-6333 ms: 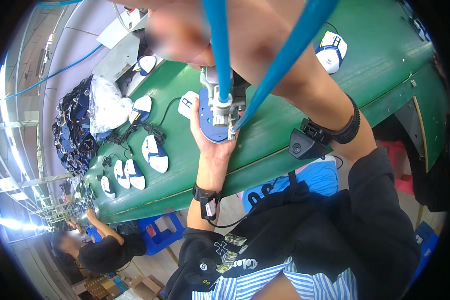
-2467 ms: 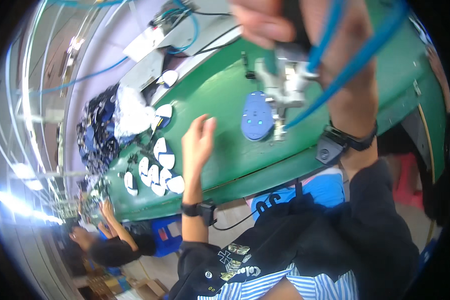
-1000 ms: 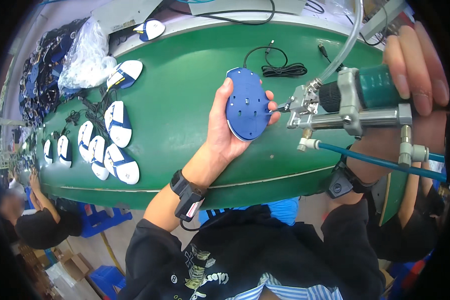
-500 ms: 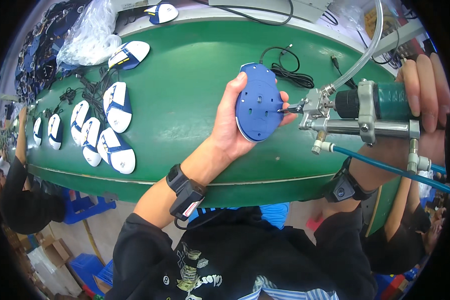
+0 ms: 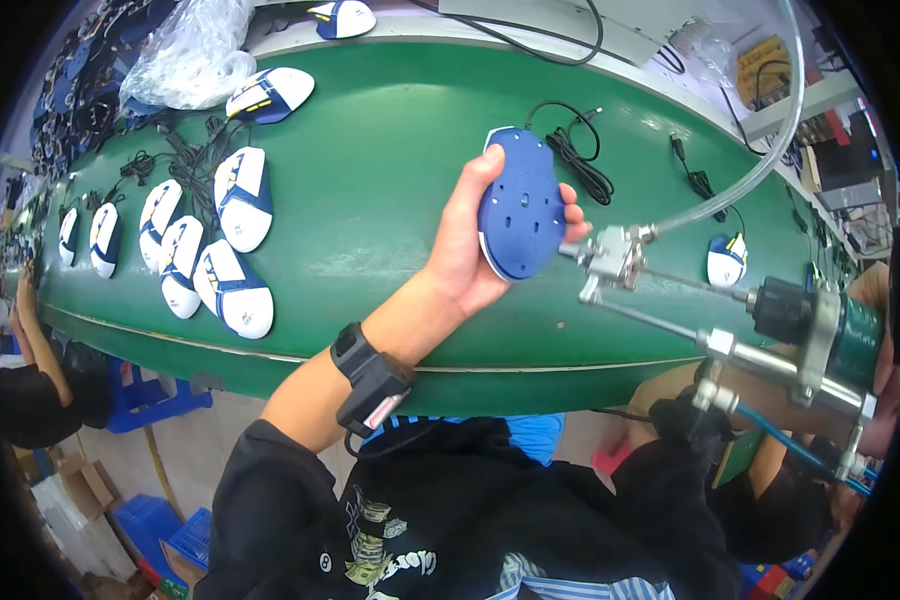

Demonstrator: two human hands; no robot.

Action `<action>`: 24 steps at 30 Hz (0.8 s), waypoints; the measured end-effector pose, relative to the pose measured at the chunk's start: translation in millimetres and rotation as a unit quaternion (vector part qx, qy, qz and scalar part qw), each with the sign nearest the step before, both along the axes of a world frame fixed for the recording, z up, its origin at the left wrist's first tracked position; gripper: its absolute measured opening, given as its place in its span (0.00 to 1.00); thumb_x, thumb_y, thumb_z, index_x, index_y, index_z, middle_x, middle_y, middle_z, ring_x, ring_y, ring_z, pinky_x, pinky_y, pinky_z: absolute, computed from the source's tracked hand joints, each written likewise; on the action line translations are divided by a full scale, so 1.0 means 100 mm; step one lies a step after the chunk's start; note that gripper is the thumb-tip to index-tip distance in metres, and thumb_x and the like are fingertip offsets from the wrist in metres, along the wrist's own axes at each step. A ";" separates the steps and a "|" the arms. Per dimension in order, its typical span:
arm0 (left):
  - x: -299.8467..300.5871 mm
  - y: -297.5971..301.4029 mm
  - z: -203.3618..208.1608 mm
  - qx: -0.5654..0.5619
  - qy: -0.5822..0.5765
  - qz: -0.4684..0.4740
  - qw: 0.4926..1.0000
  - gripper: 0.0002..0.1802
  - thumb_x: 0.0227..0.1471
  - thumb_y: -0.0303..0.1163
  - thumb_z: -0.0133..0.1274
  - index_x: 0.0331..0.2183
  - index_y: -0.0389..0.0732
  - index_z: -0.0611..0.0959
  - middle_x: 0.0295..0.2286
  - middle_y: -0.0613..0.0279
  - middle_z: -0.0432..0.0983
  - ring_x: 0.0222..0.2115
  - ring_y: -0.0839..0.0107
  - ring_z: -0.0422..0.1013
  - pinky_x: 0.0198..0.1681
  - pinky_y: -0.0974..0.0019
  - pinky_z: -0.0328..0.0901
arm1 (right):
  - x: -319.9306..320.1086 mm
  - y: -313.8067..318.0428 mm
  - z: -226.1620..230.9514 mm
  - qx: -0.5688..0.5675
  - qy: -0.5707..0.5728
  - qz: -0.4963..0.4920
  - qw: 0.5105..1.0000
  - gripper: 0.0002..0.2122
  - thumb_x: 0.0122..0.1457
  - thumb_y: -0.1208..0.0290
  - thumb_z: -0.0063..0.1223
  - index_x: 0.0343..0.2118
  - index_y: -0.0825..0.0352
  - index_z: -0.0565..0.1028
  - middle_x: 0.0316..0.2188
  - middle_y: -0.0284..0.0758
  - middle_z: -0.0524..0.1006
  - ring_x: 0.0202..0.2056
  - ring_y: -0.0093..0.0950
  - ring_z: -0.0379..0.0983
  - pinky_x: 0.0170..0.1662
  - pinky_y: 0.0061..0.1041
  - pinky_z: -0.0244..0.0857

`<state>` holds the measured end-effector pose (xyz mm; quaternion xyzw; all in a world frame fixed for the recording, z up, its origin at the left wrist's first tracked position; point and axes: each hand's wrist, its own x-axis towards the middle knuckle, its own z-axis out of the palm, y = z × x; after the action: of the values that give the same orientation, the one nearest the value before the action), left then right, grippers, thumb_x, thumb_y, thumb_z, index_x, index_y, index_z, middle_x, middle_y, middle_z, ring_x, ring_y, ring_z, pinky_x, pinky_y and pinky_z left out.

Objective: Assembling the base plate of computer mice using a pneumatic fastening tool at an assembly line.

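My left hand (image 5: 460, 255) is closed round a computer mouse (image 5: 522, 205), its blue underside with small holes turned up. The thumb lies along the mouse's left edge, and fingertips curl round from the right. At the right edge of view my right hand (image 5: 874, 288), partly hidden, grips a screw-feeding power screwdriver (image 5: 855, 338) with a green body and metal slide rods. The screwdriver's metal nose (image 5: 615, 255) is at the mouse's lower right edge, beside my left fingertips; whether it touches is unclear. A clear tube (image 5: 740, 190) runs up from that nose.
Several white-and-blue mice (image 5: 235, 290) with black cables lie at left on the green table (image 5: 390, 330). Another mouse (image 5: 727, 260) sits at right, behind the screwdriver. A clear plastic bag (image 5: 190, 60) lies at the back left. Blue air hoses (image 5: 780, 435) hang off the screwdriver. Other people work at both sides.
My right hand has moved down and right with the screwdriver, whose tip has come off the mouse's underside; its slide rods now show longer. My left hand holds the mouse nearly in place.
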<state>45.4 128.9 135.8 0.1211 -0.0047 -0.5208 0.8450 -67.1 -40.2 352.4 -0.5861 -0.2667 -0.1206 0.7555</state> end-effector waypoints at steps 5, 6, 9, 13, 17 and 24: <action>0.01 0.07 -0.05 -0.003 0.012 0.008 1.000 0.34 0.59 0.59 0.47 0.50 0.37 0.71 0.40 0.47 0.74 0.41 0.56 0.75 0.50 0.53 0.73 | 0.01 0.12 -0.05 0.023 0.001 -0.008 1.000 0.10 0.60 0.71 0.59 0.23 0.57 0.71 0.19 0.26 0.72 0.20 0.18 0.66 0.30 0.18 0.62; 0.02 0.08 -0.05 0.000 0.016 0.010 1.000 0.34 0.59 0.59 0.47 0.50 0.37 0.71 0.40 0.47 0.74 0.41 0.57 0.75 0.50 0.53 0.74 | 0.00 0.10 -0.07 0.027 0.001 -0.004 1.000 0.10 0.60 0.71 0.59 0.23 0.57 0.71 0.19 0.26 0.72 0.20 0.17 0.66 0.30 0.18 0.62; 0.03 0.09 -0.03 0.001 0.020 0.012 1.000 0.34 0.59 0.59 0.47 0.50 0.37 0.71 0.40 0.47 0.74 0.40 0.57 0.75 0.49 0.54 0.74 | 0.01 0.11 -0.10 0.036 0.000 -0.003 0.999 0.11 0.59 0.71 0.59 0.22 0.57 0.71 0.18 0.25 0.71 0.20 0.16 0.66 0.30 0.16 0.62; 0.02 0.09 -0.02 -0.001 0.018 0.007 1.000 0.34 0.58 0.59 0.48 0.50 0.37 0.71 0.40 0.47 0.74 0.40 0.57 0.75 0.48 0.55 0.74 | 0.01 0.08 -0.13 0.045 -0.001 0.003 0.999 0.12 0.59 0.72 0.60 0.21 0.57 0.70 0.17 0.24 0.70 0.20 0.15 0.66 0.30 0.15 0.61; 0.04 0.14 -0.03 0.007 0.017 0.015 1.000 0.34 0.58 0.60 0.48 0.49 0.37 0.71 0.41 0.47 0.74 0.40 0.57 0.75 0.48 0.56 0.74 | 0.06 0.16 -0.13 0.046 0.008 0.056 0.997 0.13 0.59 0.73 0.61 0.20 0.57 0.70 0.15 0.23 0.70 0.19 0.14 0.66 0.29 0.13 0.61; 0.05 0.13 -0.02 -0.025 0.051 -0.001 0.998 0.34 0.59 0.60 0.47 0.49 0.38 0.72 0.39 0.47 0.74 0.39 0.57 0.75 0.47 0.55 0.74 | 0.23 0.47 -0.21 0.067 -0.002 -0.054 0.996 0.14 0.56 0.82 0.59 0.17 0.58 0.72 0.16 0.25 0.72 0.21 0.15 0.69 0.31 0.15 0.64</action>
<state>50.6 141.8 133.9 0.0730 0.0253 -0.5268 0.8465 -44.1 7.3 331.3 -0.5474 -0.2274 -0.1801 0.7849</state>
